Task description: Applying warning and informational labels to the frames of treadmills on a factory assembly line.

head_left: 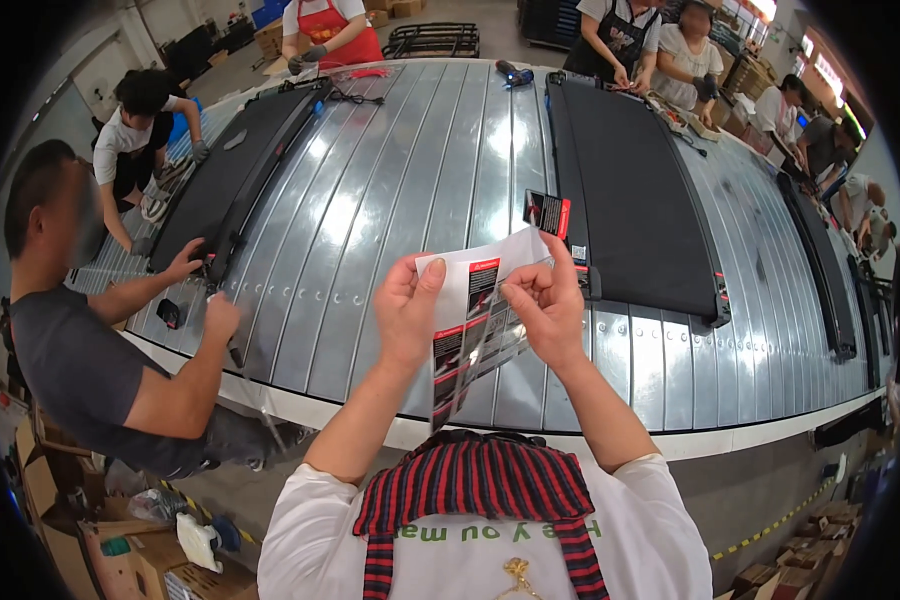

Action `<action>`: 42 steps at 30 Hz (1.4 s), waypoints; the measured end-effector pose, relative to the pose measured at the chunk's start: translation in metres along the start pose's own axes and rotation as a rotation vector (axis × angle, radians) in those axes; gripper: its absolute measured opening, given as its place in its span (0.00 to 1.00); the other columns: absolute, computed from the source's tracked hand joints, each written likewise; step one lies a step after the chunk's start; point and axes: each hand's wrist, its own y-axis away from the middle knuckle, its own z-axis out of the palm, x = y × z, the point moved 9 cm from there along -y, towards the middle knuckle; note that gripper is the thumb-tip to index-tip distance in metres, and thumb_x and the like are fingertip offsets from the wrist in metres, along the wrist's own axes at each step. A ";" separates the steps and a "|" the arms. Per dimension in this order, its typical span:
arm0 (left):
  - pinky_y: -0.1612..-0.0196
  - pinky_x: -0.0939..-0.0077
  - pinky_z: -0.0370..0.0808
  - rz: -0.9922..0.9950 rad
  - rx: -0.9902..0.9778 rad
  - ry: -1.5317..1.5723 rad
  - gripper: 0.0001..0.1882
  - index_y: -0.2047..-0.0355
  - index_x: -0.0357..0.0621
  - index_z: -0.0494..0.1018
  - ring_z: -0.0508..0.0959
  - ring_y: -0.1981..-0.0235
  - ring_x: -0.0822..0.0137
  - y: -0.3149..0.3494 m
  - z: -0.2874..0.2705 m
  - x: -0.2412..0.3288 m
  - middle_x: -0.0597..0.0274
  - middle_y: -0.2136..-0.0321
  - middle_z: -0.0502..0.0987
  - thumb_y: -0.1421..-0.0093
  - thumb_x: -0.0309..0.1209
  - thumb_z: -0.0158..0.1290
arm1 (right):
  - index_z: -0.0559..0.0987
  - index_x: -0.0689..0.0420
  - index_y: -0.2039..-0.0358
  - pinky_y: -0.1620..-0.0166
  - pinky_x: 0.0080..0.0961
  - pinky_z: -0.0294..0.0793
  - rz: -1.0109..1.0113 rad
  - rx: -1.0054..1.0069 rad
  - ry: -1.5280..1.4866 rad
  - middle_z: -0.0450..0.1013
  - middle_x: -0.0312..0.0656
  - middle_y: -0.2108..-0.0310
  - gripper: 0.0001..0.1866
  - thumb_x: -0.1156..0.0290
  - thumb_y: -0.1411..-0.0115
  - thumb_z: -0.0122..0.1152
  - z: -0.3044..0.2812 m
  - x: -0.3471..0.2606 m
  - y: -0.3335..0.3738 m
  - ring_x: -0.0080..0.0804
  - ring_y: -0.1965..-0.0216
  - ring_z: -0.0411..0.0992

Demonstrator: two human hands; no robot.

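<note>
I hold a sheet of labels (450,349) over the metal table, tilted down toward me. It is white at the top, with black, red-edged labels below. My left hand (407,305) is closed on its upper left part, thumb across the front. Along the right edge my right hand (550,310) is closed, with thumb and a bent finger pinching the sheet and the index finger pointing up. Just beyond that fingertip shows a black label with a red strip (547,214); I cannot tell whether the finger touches it.
A flat black treadmill-like machine (630,190) lies ahead right, another (232,170) left, with a person (100,330) working beside it. A dark blue power tool (514,74) rests far back on the ribbed metal table (390,180). Several people stand around. Cardboard boxes (140,545) sit lower left.
</note>
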 end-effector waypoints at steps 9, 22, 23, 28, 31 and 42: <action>0.72 0.85 0.67 0.095 0.008 -0.491 0.08 0.70 0.38 0.71 0.70 0.75 0.80 0.006 -0.011 0.020 0.66 0.76 0.73 0.46 0.30 0.52 | 0.60 0.60 0.48 0.59 0.32 0.66 -0.652 -0.007 0.842 0.70 0.42 0.67 0.35 0.76 0.59 0.63 0.034 -0.082 0.003 0.39 0.69 0.69; 0.64 0.80 0.70 -0.155 -0.557 -0.531 0.16 0.62 0.38 0.70 0.72 0.67 0.76 0.032 -0.020 -0.023 0.64 0.68 0.75 0.52 0.27 0.57 | 0.64 0.53 0.50 0.67 0.28 0.66 -0.392 -0.381 0.768 0.72 0.34 0.76 0.30 0.75 0.56 0.60 0.059 -0.078 0.004 0.33 0.73 0.69; 0.62 0.78 0.70 -0.193 -0.583 -0.601 0.18 0.59 0.39 0.70 0.73 0.67 0.74 0.040 -0.027 -0.032 0.62 0.68 0.76 0.51 0.29 0.57 | 0.65 0.52 0.50 0.67 0.27 0.66 -0.384 -0.398 0.758 0.72 0.33 0.77 0.29 0.75 0.55 0.60 0.061 -0.083 0.005 0.33 0.74 0.68; 0.66 0.79 0.70 -0.185 -0.623 -0.626 0.13 0.63 0.41 0.72 0.73 0.70 0.76 0.056 -0.056 -0.054 0.60 0.72 0.77 0.48 0.33 0.55 | 0.65 0.52 0.50 0.66 0.25 0.65 -0.465 -0.457 0.752 0.72 0.31 0.77 0.28 0.73 0.54 0.60 0.078 -0.075 0.018 0.31 0.74 0.68; 0.69 0.77 0.71 -0.155 -0.536 -0.728 0.11 0.64 0.42 0.73 0.75 0.73 0.72 0.054 -0.079 -0.062 0.60 0.74 0.77 0.48 0.32 0.54 | 0.64 0.50 0.49 0.65 0.25 0.65 -0.492 -0.499 0.756 0.71 0.31 0.78 0.29 0.72 0.54 0.60 0.092 -0.067 0.027 0.31 0.74 0.68; 0.71 0.73 0.73 0.331 -0.533 -1.073 0.12 0.67 0.48 0.75 0.77 0.72 0.60 0.051 -0.098 -0.028 0.57 0.73 0.76 0.54 0.22 0.54 | 0.58 0.45 0.45 0.68 0.28 0.69 -0.261 -0.790 0.921 0.70 0.34 0.77 0.32 0.76 0.51 0.52 0.108 -0.027 0.043 0.34 0.74 0.69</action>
